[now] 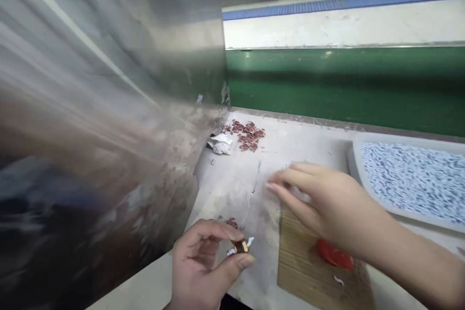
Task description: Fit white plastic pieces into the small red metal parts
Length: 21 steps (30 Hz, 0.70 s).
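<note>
Between the thumb and fingertips of my left hand [203, 264], I pinch a small dark-brown piece [238, 248] with a yellowish patch and pale ends sticking out. Its exact kind is not clear. My right hand [330, 198] is raised over the worktable, above and to the right of the left one, slightly blurred. Thumb and fingers come together at its tips; anything between them is too small to make out. Under the right forearm lies a wooden board [296, 264] with a red object [334, 255] and a tiny white curled strip [338, 280] on it.
A pile of small reddish-brown pieces [249, 134] lies at the back, beside a crumpled white scrap [221, 144]. A few more sit behind my left hand. At right, a white tray [356, 164] holds many small pale-blue pieces. A shiny metal wall [145, 106] bounds the left side.
</note>
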Motion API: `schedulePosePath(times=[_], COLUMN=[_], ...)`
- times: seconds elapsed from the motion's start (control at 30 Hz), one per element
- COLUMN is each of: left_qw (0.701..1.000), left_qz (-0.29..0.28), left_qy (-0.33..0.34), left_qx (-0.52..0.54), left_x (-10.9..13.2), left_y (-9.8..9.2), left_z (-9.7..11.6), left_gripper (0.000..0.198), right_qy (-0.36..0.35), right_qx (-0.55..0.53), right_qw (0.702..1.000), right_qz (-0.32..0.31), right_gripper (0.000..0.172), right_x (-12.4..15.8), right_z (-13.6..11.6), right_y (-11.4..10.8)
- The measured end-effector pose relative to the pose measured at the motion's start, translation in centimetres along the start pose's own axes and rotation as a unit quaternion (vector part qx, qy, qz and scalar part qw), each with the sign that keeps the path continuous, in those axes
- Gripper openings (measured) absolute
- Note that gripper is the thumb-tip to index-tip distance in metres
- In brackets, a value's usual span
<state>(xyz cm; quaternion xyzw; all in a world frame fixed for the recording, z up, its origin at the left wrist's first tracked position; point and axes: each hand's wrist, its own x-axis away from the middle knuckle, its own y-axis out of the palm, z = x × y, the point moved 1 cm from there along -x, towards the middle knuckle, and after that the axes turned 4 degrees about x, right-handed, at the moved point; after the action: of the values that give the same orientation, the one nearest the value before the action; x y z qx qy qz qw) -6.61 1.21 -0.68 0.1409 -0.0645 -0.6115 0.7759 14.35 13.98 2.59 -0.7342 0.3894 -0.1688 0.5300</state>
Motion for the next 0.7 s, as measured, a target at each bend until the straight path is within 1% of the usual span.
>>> schedulePosePath(times=[0.03,0.07,0.13,0.17,0.2,0.23,0.27,0.33,0.43,0.5,0.53,0.57,0.6,0.63,0.67,0.7], left_qw=[1.0,1.0,0.999,0.998,0.996,0.995,0.995,0.997,0.997,0.996,0.996,0.995,0.994,0.993,0.993,0.993], left_qz=[0.008,0.017,0.047,0.064,0.078,0.088,0.086,0.061,0.013,0.015,0.024,0.036,0.047,0.052,0.051,0.046], left_qy=[0.008,0.014,0.023,0.026,0.027,0.029,0.031,0.045,0.071,0.077,0.08,0.082,0.088,0.093,0.097,0.1], left_qx=[-0.006,-0.007,0.003,0.013,0.023,0.03,0.032,0.026,0.02,0.034,0.042,0.049,0.052,0.052,0.05,0.047], left_x=[-0.1,-0.2,-0.4,-0.4,-0.5,-0.5,-0.6,-0.8,-1.0,-1.2,-1.2,-1.2,-1.1,-1.0,-0.9,-0.7], left_y=[-0.3,-0.4,-0.3,-0.2,-0.2,-0.2,-0.3,-0.5,-0.4,0.2,0.6,1.1,1.4,1.7,1.9,1.9], left_z=[0.0,-0.1,-0.2,-0.3,-0.4,-0.4,-0.4,-0.1,0.5,1.0,1.2,1.3,1.5,1.7,1.8,2.0], left_gripper=[0.038,0.035,0.027,0.023,0.021,0.019,0.017,0.019,0.032,0.035,0.032,0.028,0.025,0.023,0.023,0.023], right_qy=[-0.017,-0.025,-0.029,-0.036,-0.045,-0.054,-0.059,-0.049,-0.021,-0.024,-0.028,-0.03,-0.031,-0.03,-0.027,-0.026], right_qx=[0.014,0.024,0.029,0.023,0.013,0.0,-0.013,-0.032,-0.04,-0.025,-0.01,0.007,0.025,0.04,0.051,0.056], right_qw=[1.0,0.999,0.999,0.999,0.998,0.998,0.997,0.997,0.995,0.995,0.996,0.997,0.997,0.997,0.998,0.998], right_qz=[0.001,-0.001,0.016,0.023,0.029,0.034,0.039,0.056,0.088,0.091,0.085,0.076,0.064,0.051,0.039,0.028], right_gripper=[0.012,0.01,0.024,0.029,0.03,0.027,0.021,0.014,0.015,0.013,0.012,0.016,0.024,0.033,0.036,0.034], right_x=[-2.5,-5.0,-9.3,-10.9,-12.2,-12.9,-13.2,-12.5,-9.6,-8.3,-8.1,-8.4,-9.0,-9.9,-11.0,-12.0], right_z=[0.6,1.0,1.5,1.5,1.4,1.3,1.1,0.6,0.1,-0.1,-0.2,-0.2,-0.3,-0.4,-0.4,-0.5], right_y=[1.2,2.6,5.2,6.2,6.9,7.1,7.0,5.6,2.5,1.7,2.0,2.7,3.7,4.9,6.0,6.9])
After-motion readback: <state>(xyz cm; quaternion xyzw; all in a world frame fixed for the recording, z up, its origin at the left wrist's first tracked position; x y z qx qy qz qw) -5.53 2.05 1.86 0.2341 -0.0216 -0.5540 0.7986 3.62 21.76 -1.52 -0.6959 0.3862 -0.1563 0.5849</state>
